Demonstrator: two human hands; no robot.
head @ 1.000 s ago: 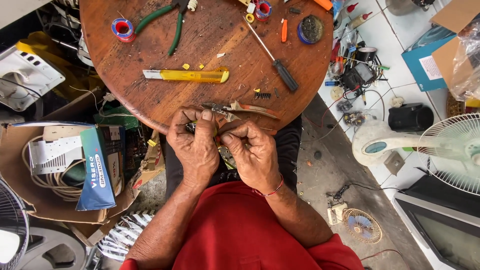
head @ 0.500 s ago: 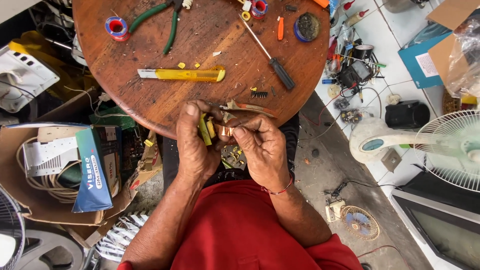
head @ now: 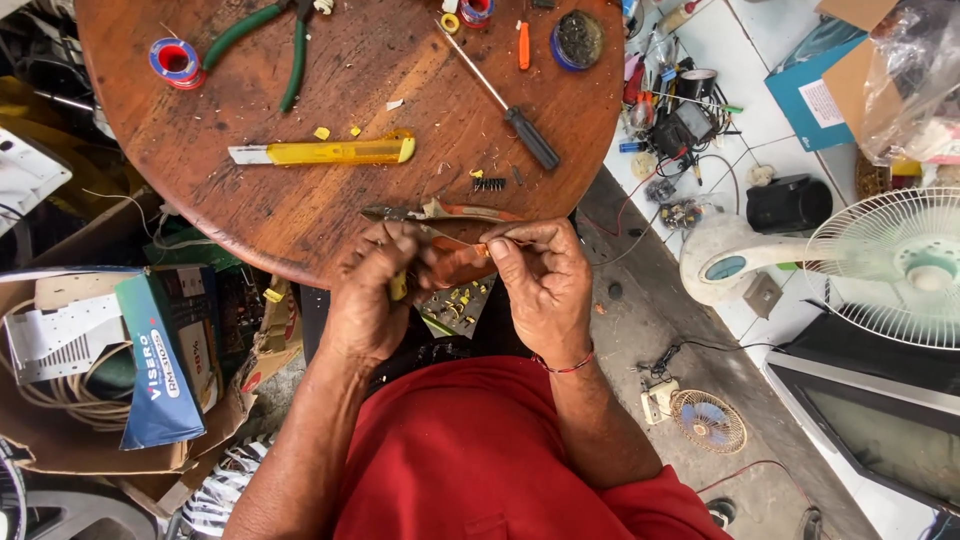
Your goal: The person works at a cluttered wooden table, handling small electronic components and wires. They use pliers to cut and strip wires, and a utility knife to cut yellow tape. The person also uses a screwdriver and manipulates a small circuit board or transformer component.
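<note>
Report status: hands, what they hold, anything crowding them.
Left hand shut on small yellow-handled tool. Right hand pinching something small, unclear. Pliers on table edge, just beyond fingers.

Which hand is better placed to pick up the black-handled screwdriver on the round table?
Right hand, probably: the screwdriver lies on its side; the left hand grips a yellow-handled tool.

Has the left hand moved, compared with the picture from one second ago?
Yes. The left hand has drawn back slightly from the round wooden table, toward the person's body; its knuckles now sit just at the table edge.
</note>
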